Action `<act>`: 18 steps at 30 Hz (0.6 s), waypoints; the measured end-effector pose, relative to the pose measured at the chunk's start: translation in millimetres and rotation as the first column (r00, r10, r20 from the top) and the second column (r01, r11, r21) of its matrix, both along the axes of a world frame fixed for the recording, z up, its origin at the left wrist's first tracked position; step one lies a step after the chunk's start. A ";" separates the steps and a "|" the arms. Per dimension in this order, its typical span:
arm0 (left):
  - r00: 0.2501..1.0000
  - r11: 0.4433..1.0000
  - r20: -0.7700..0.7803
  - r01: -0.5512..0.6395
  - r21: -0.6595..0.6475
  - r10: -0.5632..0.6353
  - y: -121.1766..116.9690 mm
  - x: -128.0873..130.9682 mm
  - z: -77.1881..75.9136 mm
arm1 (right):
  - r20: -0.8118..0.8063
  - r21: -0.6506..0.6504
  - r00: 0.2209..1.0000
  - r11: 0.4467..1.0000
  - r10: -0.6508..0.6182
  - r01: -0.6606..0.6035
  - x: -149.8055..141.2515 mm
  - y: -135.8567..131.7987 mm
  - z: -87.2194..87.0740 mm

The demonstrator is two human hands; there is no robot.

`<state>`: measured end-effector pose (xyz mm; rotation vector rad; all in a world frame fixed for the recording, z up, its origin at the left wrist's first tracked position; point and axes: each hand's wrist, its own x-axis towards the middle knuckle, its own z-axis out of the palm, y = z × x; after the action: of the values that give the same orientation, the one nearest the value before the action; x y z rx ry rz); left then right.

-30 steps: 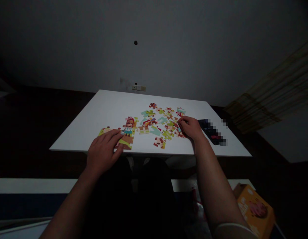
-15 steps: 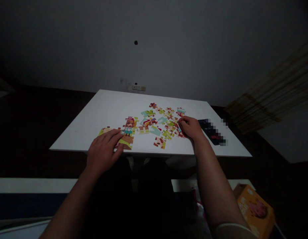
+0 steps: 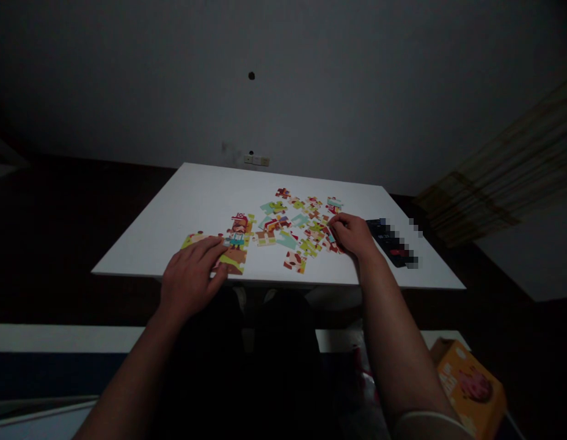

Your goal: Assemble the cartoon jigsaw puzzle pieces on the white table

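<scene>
My left hand (image 3: 192, 269) lies flat with its fingers stretched over a joined section of jigsaw puzzle (image 3: 233, 263) at the near left of the table. That section shows a figure in a red cap and blue clothes, and the hand covers part of it. To the right is a scatter of loose puzzle pieces (image 3: 295, 261), some overlapping. At its right edge rests my right hand (image 3: 352, 234), with fingers curled and thumb drawn in against them. What those fingers hold, if anything, is hidden. Several pieces lie partly under or beside them.
A white table (image 3: 159, 211) carries the puzzle. A dark phone (image 3: 387, 241), partly pixelated, lies right of my right hand. Below the table, at lower right, stands an orange box (image 3: 469, 385) near my right forearm. A wall (image 3: 311, 110) rises behind the table.
The view has shifted very slightly. Both hands and the puzzle pieces stay in place, with no visible change in grip.
</scene>
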<state>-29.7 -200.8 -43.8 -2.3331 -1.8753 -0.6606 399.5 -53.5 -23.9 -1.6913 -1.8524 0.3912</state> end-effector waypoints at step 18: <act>1.000 1.000 -0.013 0.004 0.023 -0.004 0.0 -0.5 -1.7 | 0.001 0.061 0.999 0.997 0.042 -0.042 5.4 3.4 -9.7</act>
<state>-30.2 -200.8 -45.5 -2.3221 -1.8486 -0.6621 404.9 -50.1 -33.7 -1.6143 -1.8829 0.3491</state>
